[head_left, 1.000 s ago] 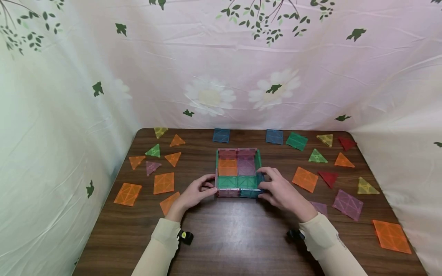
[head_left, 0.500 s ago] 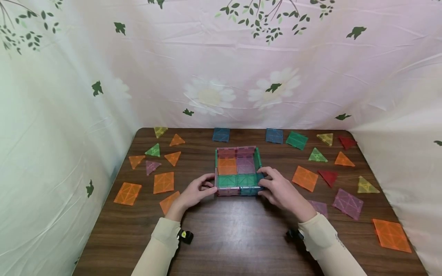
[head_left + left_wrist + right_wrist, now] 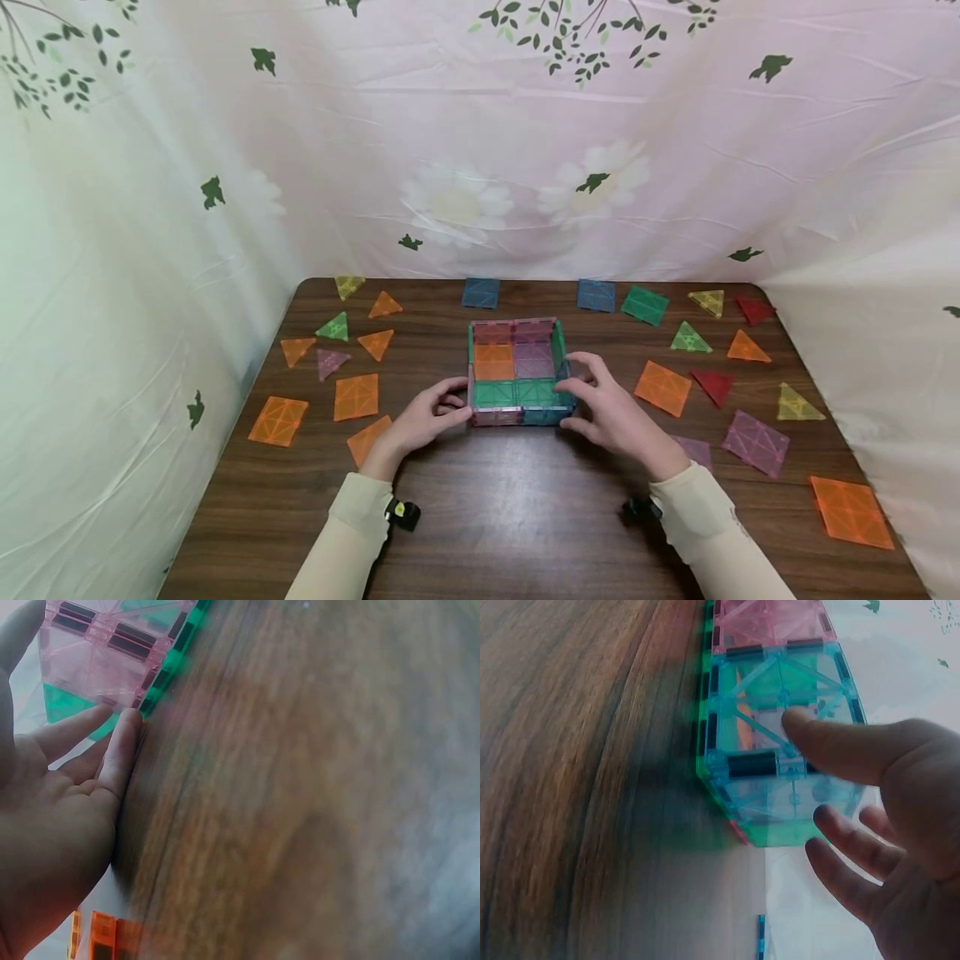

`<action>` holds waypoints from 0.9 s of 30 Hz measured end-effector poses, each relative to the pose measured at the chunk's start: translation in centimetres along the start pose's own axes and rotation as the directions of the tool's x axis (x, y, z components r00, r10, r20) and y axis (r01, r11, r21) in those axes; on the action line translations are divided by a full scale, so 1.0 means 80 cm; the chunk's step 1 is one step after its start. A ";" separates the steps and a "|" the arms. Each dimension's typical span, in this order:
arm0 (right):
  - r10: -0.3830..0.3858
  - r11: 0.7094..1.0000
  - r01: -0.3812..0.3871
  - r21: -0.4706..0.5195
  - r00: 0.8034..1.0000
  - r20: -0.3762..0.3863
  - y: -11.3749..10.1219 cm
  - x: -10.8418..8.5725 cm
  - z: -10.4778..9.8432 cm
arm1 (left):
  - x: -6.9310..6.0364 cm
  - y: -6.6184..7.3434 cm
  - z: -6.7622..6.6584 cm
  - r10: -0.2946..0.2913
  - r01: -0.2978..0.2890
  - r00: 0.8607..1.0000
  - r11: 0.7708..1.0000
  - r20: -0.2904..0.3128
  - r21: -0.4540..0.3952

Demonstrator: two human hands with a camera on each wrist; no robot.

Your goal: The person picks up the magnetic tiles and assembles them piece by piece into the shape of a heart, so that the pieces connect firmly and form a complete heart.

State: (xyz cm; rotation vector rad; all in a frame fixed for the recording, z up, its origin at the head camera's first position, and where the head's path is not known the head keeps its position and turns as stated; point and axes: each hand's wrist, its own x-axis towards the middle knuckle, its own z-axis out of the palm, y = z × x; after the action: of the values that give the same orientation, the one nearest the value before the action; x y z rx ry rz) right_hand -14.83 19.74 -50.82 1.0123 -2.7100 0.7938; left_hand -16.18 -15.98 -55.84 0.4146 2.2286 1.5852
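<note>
A low open-topped box of translucent magnetic tiles [image 3: 495, 417] stands mid-table. Orange, purple and green squares show inside its pink, green and blue walls. At its left side is my left hand [image 3: 422, 421], thumb by the front corner. In the left wrist view its fairly straight fingertips [image 3: 129, 718] touch or nearly touch a pink wall tile [image 3: 94, 664]. My right hand [image 3: 613, 417] is at the right front corner, fingers loosely spread. In the right wrist view its thumb overlaps a blue front tile [image 3: 759, 682]; whether it touches cannot be told. The other fingertips appear apart from the side wall.
Loose tiles lie flat around the box: orange squares [image 3: 356, 397] and small triangles [image 3: 332, 327] to the left. Blue squares [image 3: 596, 296] are behind. A green square [image 3: 645, 306], purple square [image 3: 756, 444] and several triangles lie right. A printed curtain [image 3: 480, 150] borders the table's back.
My right hand has loosened from the box's right wall, its fingers spreading and lifting slightly away. The left hand and the box look the same.
</note>
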 end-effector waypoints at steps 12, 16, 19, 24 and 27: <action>0.328 0.892 -0.379 0.247 0.918 0.223 0.014 -0.017 0.010 | 0.003 -0.001 -0.001 0.005 -0.006 1.000 0.999 0.008 0.045; 0.330 0.890 -0.387 0.240 0.912 0.246 0.022 -0.021 0.018 | 0.009 0.003 -0.003 0.010 -0.013 0.999 0.998 0.047 0.057; 0.334 0.883 -0.391 0.260 0.912 0.236 0.025 -0.021 0.022 | 0.013 0.006 -0.010 0.018 -0.023 0.997 0.998 0.080 0.057; 0.347 0.866 -0.409 0.287 0.906 0.243 0.027 -0.021 0.026 | 0.035 0.011 -0.038 0.011 -0.009 1.000 0.993 -0.017 0.121; 0.357 0.854 -0.423 0.302 0.900 0.252 0.029 -0.025 0.028 | 0.063 0.018 -0.055 0.004 0.022 0.991 0.982 -0.135 0.185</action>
State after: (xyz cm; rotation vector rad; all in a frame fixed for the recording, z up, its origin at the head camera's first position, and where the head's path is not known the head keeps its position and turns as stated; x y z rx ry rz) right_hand -14.65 21.17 -54.33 0.6052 -3.0602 1.3576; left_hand -22.67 -16.92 -53.81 0.3562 2.4894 1.4440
